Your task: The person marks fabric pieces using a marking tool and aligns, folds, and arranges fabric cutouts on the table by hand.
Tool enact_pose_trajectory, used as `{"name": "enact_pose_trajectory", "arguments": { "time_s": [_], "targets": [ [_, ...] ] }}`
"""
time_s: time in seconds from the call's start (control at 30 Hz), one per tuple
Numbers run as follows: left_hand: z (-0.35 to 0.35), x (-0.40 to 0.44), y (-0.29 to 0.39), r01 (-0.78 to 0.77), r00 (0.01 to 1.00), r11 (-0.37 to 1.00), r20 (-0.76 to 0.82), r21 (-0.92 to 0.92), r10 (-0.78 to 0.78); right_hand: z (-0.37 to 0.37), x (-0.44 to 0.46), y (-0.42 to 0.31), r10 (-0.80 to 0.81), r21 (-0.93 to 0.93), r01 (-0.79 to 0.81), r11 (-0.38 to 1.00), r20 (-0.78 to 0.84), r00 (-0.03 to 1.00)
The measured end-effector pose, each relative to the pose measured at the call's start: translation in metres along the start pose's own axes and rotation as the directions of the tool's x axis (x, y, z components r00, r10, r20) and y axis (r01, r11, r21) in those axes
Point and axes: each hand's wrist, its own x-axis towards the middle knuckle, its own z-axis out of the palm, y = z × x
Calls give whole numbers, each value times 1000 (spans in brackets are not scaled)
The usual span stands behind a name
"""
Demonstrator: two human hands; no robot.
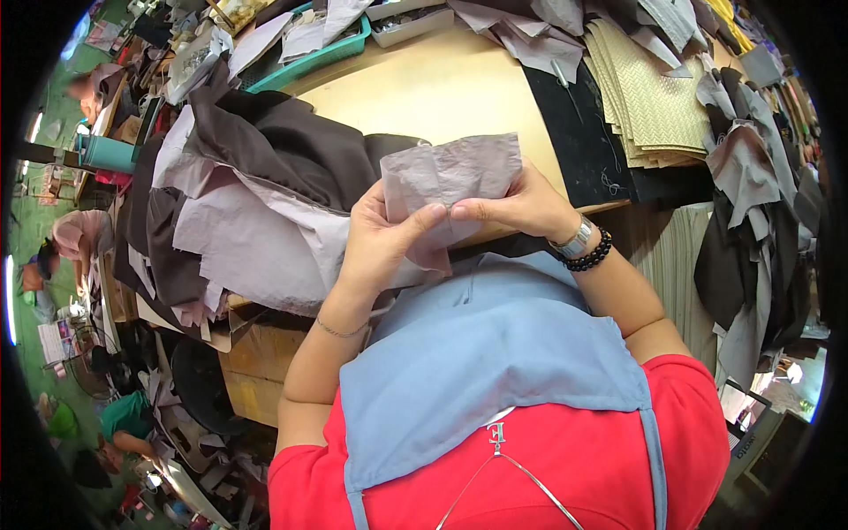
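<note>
On my feed I read the tabletop [424, 84] as pale yellow. Over its near edge I see a cloth [459, 168] in greyish mauve. Left of the tabletop I get dark brown fabric [274, 132] above pale lilac-grey pieces [256, 243]; at its far edge, a teal tray [353, 46]. To its right I pick out a black strip [570, 132], then cream-gold sheets [654, 97] with a fine woven-looking pattern. On its near side, I have a plain blue apron [495, 344] over a red shirt [406, 459].
</note>
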Motion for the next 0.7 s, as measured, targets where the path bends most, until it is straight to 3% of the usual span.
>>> {"name": "enact_pose_trajectory", "arguments": {
  "time_s": [0.13, 0.23, 0.33, 0.53, 0.7],
  "targets": [
    [-1, -1, 2, 71, 997, 989, -6, -130, -72, -7, 0, 2, 53, 44, -57, 997, 88, 995],
    [1, 2, 6, 20, 999, 991, -24, -133, -23, -5, 1, -2, 107, 87, -112, 990, 63, 992],
    [-2, 0, 7, -107, 993, 994, 52, 12, 106, -4, 2, -3, 89, 117, -88, 989, -7, 996],
    [-1, 2, 0, -146, 989, 987, 22, 73, 145, 2, 1, 7, -21, 33, 21, 999, 2, 1000],
    [-9, 2, 1, -26, 999, 999, 44, 40, 24, -10, 3, 9, 115, 28, -119, 992, 107, 988]
  ]
}}
